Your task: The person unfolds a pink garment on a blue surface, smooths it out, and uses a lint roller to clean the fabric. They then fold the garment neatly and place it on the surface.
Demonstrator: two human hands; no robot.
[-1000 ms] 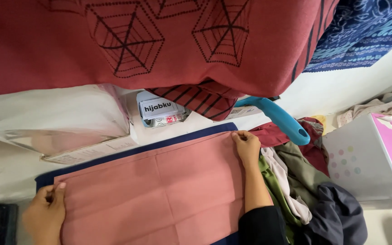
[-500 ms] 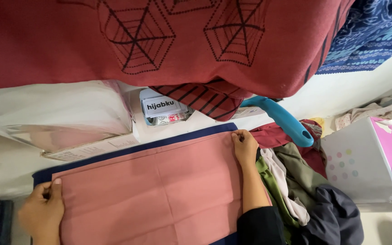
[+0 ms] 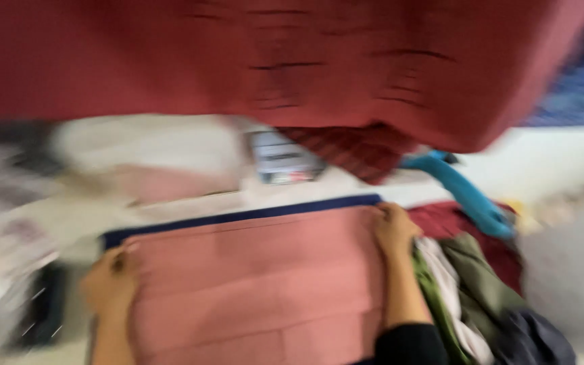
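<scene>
Our hands pinch the far corners of the pink cloth [image 3: 258, 284], left hand [image 3: 111, 287] and right hand [image 3: 395, 230] each closed on an edge, spreading it flat over the blue-edged surface [image 3: 238, 220]. Clothes pile [image 3: 481, 297] at right; red fabric [image 3: 272, 61] hangs above. Smoothing seems underway; folding would need even corners.

Head view, heavily motion-blurred across the whole frame; streaks run sideways and no edge is sharp. Lighting is soft, even and moderately bright, with no glare and no hard shadows. The pink cloth [image 3: 258, 284] is the best-resolved area, though its folds are smeared. Left of the cloth, objects dissolve into grey streaks; above it, the red fabric [image 3: 272, 61] shows only faint dark line smears. Right of the cloth, pale surfaces wash out towards white.
</scene>
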